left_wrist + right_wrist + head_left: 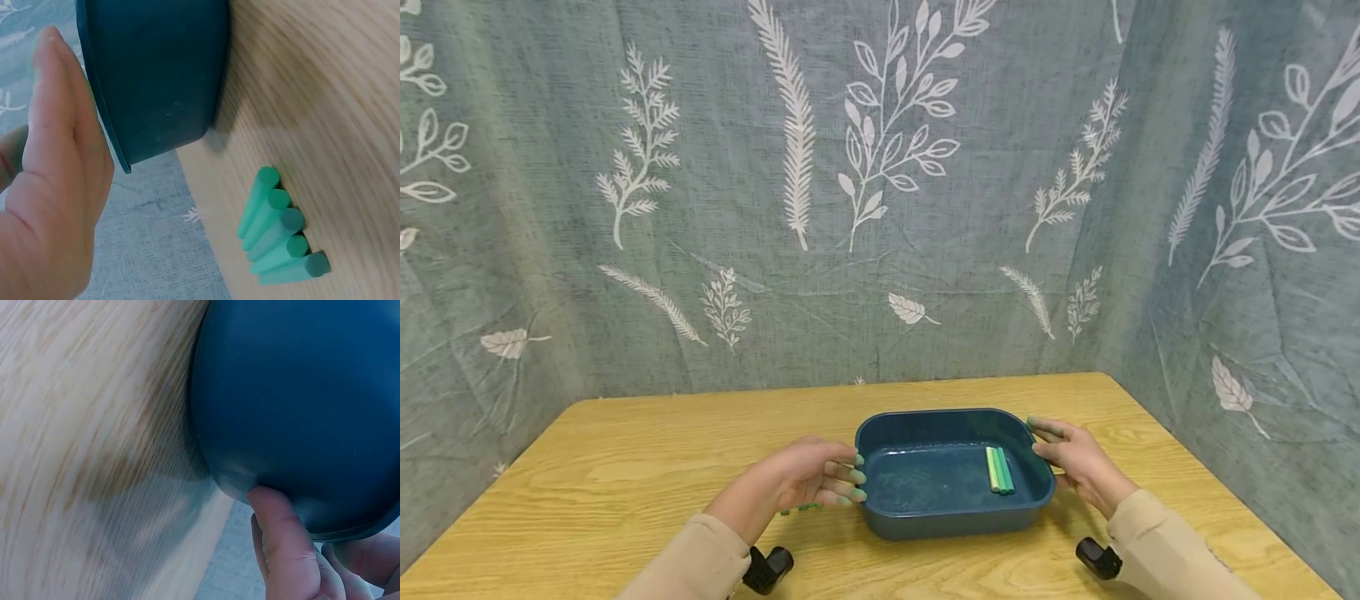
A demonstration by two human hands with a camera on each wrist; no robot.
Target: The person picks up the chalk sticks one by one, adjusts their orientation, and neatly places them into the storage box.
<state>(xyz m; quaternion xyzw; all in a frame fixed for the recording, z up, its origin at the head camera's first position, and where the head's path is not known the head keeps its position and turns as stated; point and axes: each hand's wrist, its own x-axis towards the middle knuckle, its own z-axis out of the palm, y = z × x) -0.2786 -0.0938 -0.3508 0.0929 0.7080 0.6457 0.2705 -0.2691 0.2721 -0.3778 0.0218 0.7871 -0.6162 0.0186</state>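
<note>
A dark blue rectangular tray [917, 525] sits on the wooden table, with a few yellow-green and green chalk-like sticks [999, 471] lying side by side at the right of its floor. My left hand [816, 475] is at the left end, its mostly straight fingers against the rim; the left wrist view shows this hand [59, 156] flat beside the rim. At the opposite end my right hand [1078, 458] holds the rim. In the right wrist view, one finger [281, 537] presses the outer wall of the tray [300, 412] while others bend at the rim.
Several green chalk-like sticks [278, 231] lie in a row on the table [312, 125], left of the tray; my left hand partly hides them in the head view. A patterned grey-green curtain [820, 317] surrounds the table's back and sides.
</note>
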